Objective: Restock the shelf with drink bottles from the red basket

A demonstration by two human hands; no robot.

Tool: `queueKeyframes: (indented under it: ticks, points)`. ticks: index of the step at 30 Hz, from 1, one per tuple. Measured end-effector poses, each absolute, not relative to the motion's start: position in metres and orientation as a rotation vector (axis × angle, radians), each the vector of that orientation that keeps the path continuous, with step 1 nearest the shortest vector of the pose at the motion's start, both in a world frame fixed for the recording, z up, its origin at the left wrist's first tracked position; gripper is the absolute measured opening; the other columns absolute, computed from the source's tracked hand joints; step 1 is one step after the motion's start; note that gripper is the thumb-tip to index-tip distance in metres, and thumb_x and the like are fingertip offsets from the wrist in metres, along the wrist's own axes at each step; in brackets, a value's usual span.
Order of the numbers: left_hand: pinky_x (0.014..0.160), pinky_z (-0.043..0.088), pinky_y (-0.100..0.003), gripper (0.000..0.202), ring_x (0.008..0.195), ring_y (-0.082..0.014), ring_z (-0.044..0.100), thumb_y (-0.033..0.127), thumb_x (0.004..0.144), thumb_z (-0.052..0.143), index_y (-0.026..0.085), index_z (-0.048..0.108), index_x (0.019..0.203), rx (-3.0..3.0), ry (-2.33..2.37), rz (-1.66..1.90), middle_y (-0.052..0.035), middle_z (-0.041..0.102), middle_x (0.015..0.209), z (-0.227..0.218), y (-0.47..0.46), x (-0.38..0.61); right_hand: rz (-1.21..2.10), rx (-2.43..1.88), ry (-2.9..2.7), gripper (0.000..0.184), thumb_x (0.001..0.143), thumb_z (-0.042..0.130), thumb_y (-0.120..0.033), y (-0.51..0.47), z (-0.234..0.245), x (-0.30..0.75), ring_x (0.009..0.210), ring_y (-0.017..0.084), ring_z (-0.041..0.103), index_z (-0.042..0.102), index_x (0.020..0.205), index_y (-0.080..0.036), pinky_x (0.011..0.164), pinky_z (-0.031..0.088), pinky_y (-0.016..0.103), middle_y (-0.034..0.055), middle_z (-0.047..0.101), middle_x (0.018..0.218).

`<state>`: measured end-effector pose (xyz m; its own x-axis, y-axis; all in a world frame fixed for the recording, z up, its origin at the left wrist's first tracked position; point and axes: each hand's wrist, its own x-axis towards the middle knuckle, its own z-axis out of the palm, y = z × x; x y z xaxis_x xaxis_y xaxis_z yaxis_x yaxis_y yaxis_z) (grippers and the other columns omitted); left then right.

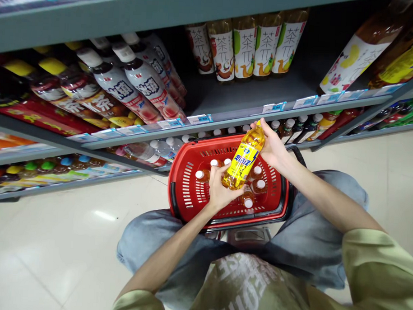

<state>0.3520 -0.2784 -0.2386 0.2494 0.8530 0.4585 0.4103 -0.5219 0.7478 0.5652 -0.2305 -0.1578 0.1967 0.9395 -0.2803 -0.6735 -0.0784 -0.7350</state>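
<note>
Both hands hold a yellow drink bottle (pixel 244 157) with a yellow and blue label above a red shopping basket (pixel 181 190). My left hand (pixel 220 188) cups the bottle's base with its fingers wrapped round it. My right hand (pixel 272 146) grips the cap end near the shelf edge. Several white-capped bottles (pixel 256 184) stand upright inside the basket under the held bottle.
Grey store shelves (pixel 228 111) with price tags run across the top, stocked with tea bottles (pixel 244 45) at the back and tilted bottles (pixel 141 82) at left. Lower shelves hold more drinks. My knees in jeans (pixel 149 243) flank the basket on a shiny pale floor.
</note>
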Motion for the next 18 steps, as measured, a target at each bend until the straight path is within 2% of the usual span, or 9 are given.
queueKeyframes:
  ticks: [4,6,9,12,15,18]
  points:
    - [0.093,0.053,-0.039,0.082,0.103,-0.0232,0.064,0.039,0.054,0.094,0.02,0.059,0.126,1.56,0.971,1.051,-0.0065,0.065,0.114,-0.24,-0.28,0.356,1.348,-0.9,-0.382,0.04,0.073,0.087,-0.057,-0.23,-0.155,0.566,0.096,0.018,0.069,0.065,0.087,-0.026,0.079,0.057,0.028,-0.0016,0.072,0.091]
    - [0.092,0.054,-0.037,0.081,0.105,-0.0236,0.066,0.04,0.055,0.094,0.021,0.06,0.126,1.224,0.876,0.964,-0.0066,0.069,0.116,-0.241,-0.283,0.359,1.334,-0.903,-0.378,0.039,0.074,0.086,-0.056,-0.23,-0.153,0.567,0.098,0.018,0.069,0.065,0.088,-0.027,0.08,0.057,0.028,-0.0017,0.072,0.091]
    - [0.074,0.058,-0.033,0.068,0.093,-0.0235,0.069,0.057,0.066,0.085,0.017,0.064,0.116,0.826,0.748,0.788,-0.0092,0.073,0.107,-0.238,-0.29,0.361,1.332,-0.884,-0.38,0.038,0.076,0.085,-0.056,-0.229,-0.151,0.568,0.101,0.019,0.069,0.067,0.091,-0.027,0.08,0.057,0.029,-0.0016,0.072,0.096]
    - [0.051,0.052,-0.027,0.07,0.069,-0.0198,0.067,0.076,0.078,0.065,0.012,0.066,0.108,0.592,0.629,0.632,-0.0105,0.074,0.089,-0.23,-0.293,0.362,1.337,-0.861,-0.385,0.037,0.075,0.086,-0.055,-0.23,-0.151,0.568,0.104,0.019,0.069,0.068,0.092,-0.028,0.082,0.057,0.03,-0.002,0.073,0.099]
    - [0.046,0.048,-0.025,0.069,0.053,-0.0155,0.06,0.077,0.084,0.055,0.011,0.065,0.102,0.482,0.589,0.587,-0.008,0.071,0.073,-0.225,-0.29,0.361,1.344,-0.858,-0.37,0.037,0.071,0.09,-0.052,-0.23,-0.152,0.567,0.107,0.019,0.068,0.069,0.09,-0.028,0.084,0.057,0.03,-0.0028,0.073,0.101]
    - [0.044,0.045,-0.024,0.064,0.045,-0.015,0.057,0.075,0.088,0.052,0.012,0.063,0.095,0.449,0.606,0.581,-0.0068,0.068,0.063,-0.226,-0.286,0.36,1.351,-0.873,-0.378,0.038,0.068,0.092,-0.051,-0.231,-0.153,0.565,0.111,0.021,0.067,0.068,0.087,-0.028,0.084,0.057,0.03,-0.0015,0.073,0.101]
